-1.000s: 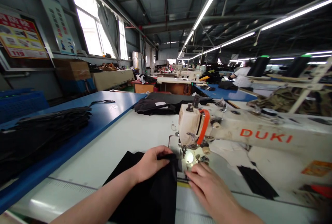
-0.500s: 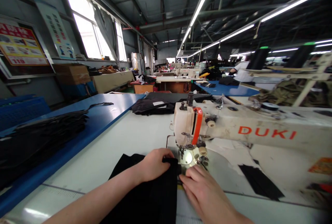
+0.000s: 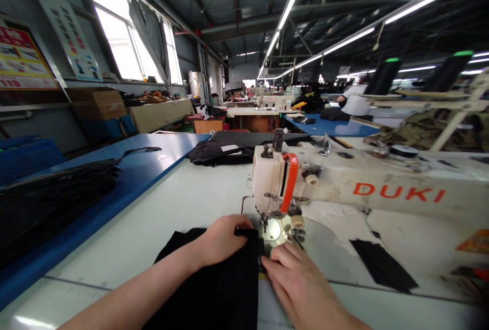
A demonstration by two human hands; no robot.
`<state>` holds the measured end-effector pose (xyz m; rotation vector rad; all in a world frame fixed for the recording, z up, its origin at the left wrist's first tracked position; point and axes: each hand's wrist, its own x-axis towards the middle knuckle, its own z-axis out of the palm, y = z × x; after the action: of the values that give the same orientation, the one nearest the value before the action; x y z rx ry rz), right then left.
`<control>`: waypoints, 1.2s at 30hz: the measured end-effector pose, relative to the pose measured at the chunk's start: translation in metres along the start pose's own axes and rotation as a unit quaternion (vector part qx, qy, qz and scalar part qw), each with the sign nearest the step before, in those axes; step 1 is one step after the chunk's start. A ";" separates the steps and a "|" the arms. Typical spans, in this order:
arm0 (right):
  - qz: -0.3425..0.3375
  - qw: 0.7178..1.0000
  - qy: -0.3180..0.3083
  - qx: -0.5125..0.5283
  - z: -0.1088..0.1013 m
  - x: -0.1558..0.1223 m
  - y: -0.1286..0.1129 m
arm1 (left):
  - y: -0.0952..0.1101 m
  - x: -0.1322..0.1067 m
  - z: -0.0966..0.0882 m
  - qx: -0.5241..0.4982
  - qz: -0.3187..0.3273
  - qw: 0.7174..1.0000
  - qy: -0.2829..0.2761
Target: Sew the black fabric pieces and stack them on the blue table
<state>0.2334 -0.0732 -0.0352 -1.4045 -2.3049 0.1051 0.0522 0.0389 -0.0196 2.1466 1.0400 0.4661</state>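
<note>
Black fabric (image 3: 214, 289) lies on the pale sewing table in front of the white sewing machine (image 3: 298, 177). My left hand (image 3: 223, 241) pinches its upper edge, thumb on top and fingertips partly hidden behind the fold. Just right of the needle area, my right hand (image 3: 290, 269) has its fingers closed at the fabric's right edge, where a narrow dark strip shows beside the main piece. The machine's lamp lights the needle plate (image 3: 272, 230) between and beyond both hands.
A folded black stack (image 3: 217, 153) sits behind the machine head. Cut black pieces (image 3: 57, 192) are piled on the blue table at left. Small black pieces (image 3: 384, 264) lie under the machine arm. Thread cones (image 3: 384, 76) stand at right; a person (image 3: 355, 98) is farther back.
The view has shifted slightly, moving the scene a little left and up. Both hands keep nearly the same place on the black fabric.
</note>
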 end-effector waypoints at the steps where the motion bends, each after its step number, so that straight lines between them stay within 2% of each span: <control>1: 0.001 1.000 0.000 0.001 0.000 0.000 0.000 | 0.000 0.000 0.000 -0.001 0.000 1.000 -0.001; 11: 0.006 1.000 -0.012 0.024 0.000 -0.001 0.003 | 0.001 0.001 -0.001 0.015 0.005 1.000 -0.005; 17: 0.047 0.997 0.047 0.041 -0.001 0.004 0.007 | 0.002 0.000 -0.001 0.048 0.013 0.999 -0.006; 21: 0.037 0.999 0.006 0.003 0.002 0.007 0.005 | -0.001 -0.001 0.003 0.064 0.037 0.997 -0.002; 24: 0.033 0.999 -0.005 -0.019 0.003 0.008 0.003 | -0.002 -0.004 0.007 0.103 0.064 0.992 0.033; 26: 0.030 0.999 -0.003 -0.025 0.002 0.007 0.002 | 0.000 -0.008 0.007 0.161 0.109 0.978 0.075; 28: 0.031 0.999 0.000 -0.029 0.002 0.007 0.002 | 0.001 -0.012 0.007 0.238 0.195 0.948 0.084; 30: 0.034 0.999 0.001 -0.032 0.002 0.007 0.002 | 0.003 -0.015 0.006 0.307 0.292 0.905 0.040; 32: 0.038 0.999 0.001 -0.032 0.002 0.006 0.001 | 0.003 -0.018 0.005 0.345 0.349 0.871 -0.012; 34: 0.040 0.999 0.001 -0.030 0.002 0.006 0.001 | 0.003 -0.022 0.006 0.351 0.352 0.867 -0.028; 36: 0.041 0.999 0.003 -0.028 0.002 0.006 0.001 | 0.005 -0.030 0.007 0.333 0.324 0.885 -0.018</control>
<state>0.2305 -0.0672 -0.0356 -1.5248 -2.2614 0.0614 0.0406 0.0100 -0.0219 3.1234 0.4463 0.3939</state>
